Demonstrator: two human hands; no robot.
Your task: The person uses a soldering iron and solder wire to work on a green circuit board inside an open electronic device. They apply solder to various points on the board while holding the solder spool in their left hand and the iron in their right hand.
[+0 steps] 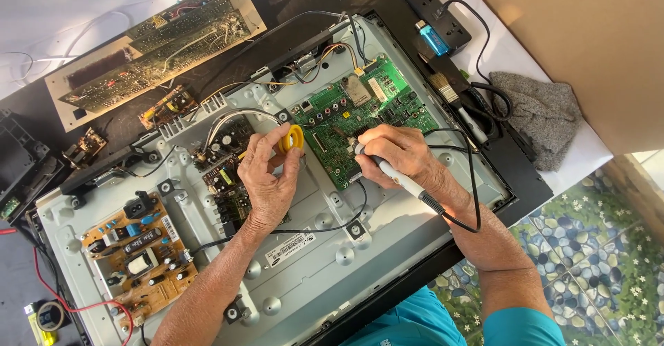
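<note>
Right hand (394,153) grips a soldering iron (401,180) on the green board (360,121); left hand (270,176) pinches a yellow solder spool (293,138).

soldering iron (401,180) tip hidden behind right-hand fingers (377,149), brown board (135,259) parts too small

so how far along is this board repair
Done: the screen's back is off, exposing the metal chassis. In hand: the right hand presses a soldering iron to the green main board; the left hand holds a yellow solder spool. Left: the back remains off.
</note>
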